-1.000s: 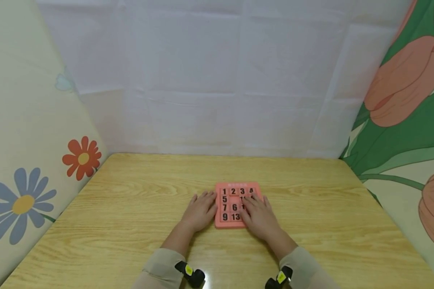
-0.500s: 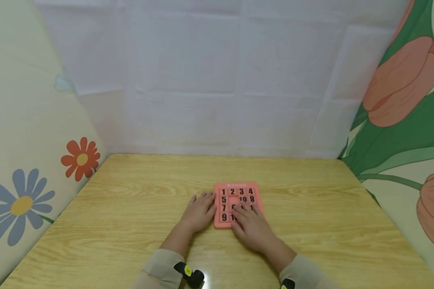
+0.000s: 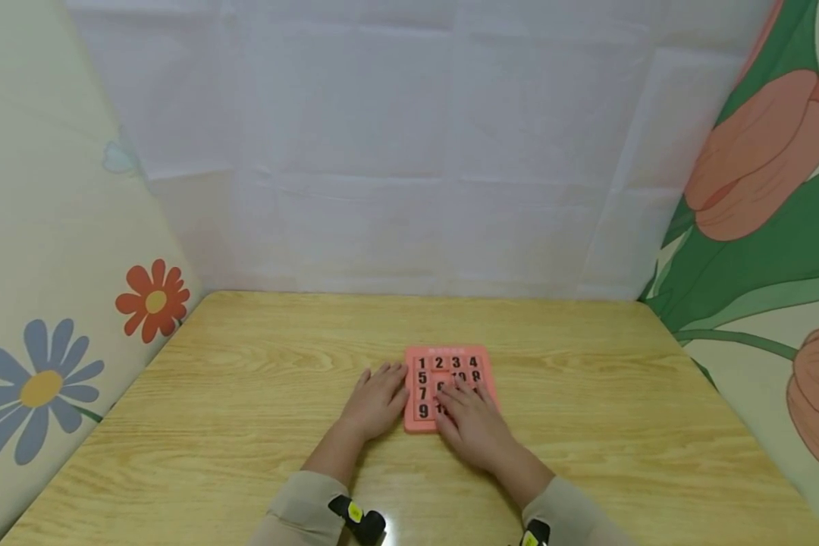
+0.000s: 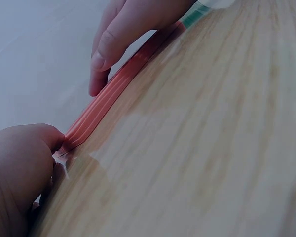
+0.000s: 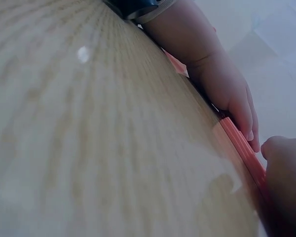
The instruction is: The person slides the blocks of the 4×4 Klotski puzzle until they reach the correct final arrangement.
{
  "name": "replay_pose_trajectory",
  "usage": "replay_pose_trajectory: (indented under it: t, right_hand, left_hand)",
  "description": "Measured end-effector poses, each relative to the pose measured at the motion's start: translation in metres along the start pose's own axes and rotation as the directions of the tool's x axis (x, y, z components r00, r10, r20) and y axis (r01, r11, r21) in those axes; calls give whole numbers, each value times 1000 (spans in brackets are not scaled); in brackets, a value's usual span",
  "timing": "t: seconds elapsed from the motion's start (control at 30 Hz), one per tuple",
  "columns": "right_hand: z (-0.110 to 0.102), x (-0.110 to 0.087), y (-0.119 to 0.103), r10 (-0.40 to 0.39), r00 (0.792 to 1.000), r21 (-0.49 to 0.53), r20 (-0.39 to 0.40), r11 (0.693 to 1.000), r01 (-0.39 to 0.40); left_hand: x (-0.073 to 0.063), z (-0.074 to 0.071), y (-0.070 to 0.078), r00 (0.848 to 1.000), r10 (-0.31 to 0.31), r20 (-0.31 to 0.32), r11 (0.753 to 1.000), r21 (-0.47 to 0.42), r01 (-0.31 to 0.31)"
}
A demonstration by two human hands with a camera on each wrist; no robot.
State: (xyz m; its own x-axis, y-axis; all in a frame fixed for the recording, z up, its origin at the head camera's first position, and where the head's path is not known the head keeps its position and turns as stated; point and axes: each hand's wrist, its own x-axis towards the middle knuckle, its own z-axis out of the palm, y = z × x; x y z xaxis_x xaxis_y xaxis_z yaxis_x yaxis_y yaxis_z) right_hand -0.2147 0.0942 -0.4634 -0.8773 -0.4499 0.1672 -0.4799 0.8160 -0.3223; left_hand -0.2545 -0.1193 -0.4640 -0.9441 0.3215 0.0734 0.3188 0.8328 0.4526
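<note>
A pink number slide puzzle [image 3: 440, 364] lies flat on the wooden table in the head view, its tiles marked with black numerals. My left hand [image 3: 377, 402] rests on the table with its fingers against the puzzle's left edge. Over the lower right of the board lies my right hand [image 3: 478, 431], its fingers extended and a fingertip touching the 6 tile [image 3: 440, 387]. That tile sits partly in the gap below the 2. Several tiles at the lower right are covered by the hand. Both wrist views show the puzzle's ridged pink side [image 4: 106, 101] edge-on between the hands.
The wood-grain table [image 3: 280, 356] extends around the puzzle. Behind it hangs a creased white cloth [image 3: 409, 152]. Flower-printed panels flank the table at left [image 3: 54, 227] and right [image 3: 757, 265]. A black wrist camera [image 3: 362, 519] is strapped on the left sleeve.
My right hand has moved left across the board, uncovering the 10 and 8 tiles. The 6 tile has slid slightly up, away from me, into the gap. The left hand stays put.
</note>
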Motion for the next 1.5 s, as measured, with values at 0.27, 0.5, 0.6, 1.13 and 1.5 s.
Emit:
replay_pose_trajectory:
  t: [0.27, 0.5, 0.6, 1.13, 1.5]
  right_hand:
    - [2, 8, 3, 27, 1000, -23, -7, 999, -27]
    - [0, 14, 4, 19, 1000, -37, -20, 999, -20]
    - [0, 16, 5, 25, 999, -38, -20, 999, -26]
    - [0, 14, -4, -4, 1000, -24, 10, 1000, 4]
    - [6, 11, -13, -81, 995, -40, 57, 996, 83]
  left_hand:
    - [0, -1, 2, 1000, 2, -3, 1000, -7, -2]
    - [0, -1, 3, 1000, 4, -4, 1000, -10, -4]
    - [-1, -1, 3, 1000, 11, -9, 1000, -13, -11]
    - [-1, -1, 2, 1000, 7, -7, 1000, -5, -7]
    - [0, -1, 2, 1000, 2, -1, 1000, 10, -2]
